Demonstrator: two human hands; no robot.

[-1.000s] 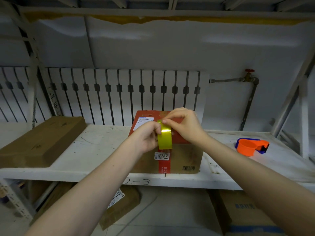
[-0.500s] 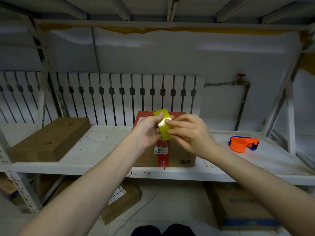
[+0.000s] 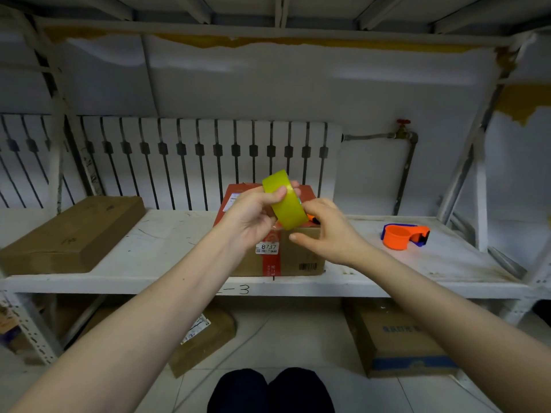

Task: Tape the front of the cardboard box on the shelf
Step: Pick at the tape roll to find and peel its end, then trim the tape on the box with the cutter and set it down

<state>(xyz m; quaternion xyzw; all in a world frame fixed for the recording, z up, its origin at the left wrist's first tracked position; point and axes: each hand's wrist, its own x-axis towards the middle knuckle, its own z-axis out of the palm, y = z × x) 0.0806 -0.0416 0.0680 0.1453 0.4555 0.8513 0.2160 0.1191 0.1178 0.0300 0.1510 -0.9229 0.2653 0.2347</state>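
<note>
A cardboard box (image 3: 301,256) with a red top and a red strip down its front stands at the front edge of the white shelf (image 3: 167,242); a white label reading 8737 is on its front. My left hand (image 3: 253,217) grips a yellow roll of tape (image 3: 286,204), held tilted in the air in front of the box's top. My right hand (image 3: 326,231) is just right of the roll, its fingers apart, with one fingertip touching or almost touching the roll's lower edge. Both hands hide part of the box's top.
An orange and blue tape dispenser (image 3: 402,235) lies on the shelf to the right. A flat brown box (image 3: 68,234) sits on the shelf at the left. More boxes (image 3: 399,338) stand on the floor below. A radiator (image 3: 190,162) lines the wall behind.
The roll has turned from upright to tilted and risen a little in my left hand. My right hand has let go of its top and dropped to its right side, fingers spread.
</note>
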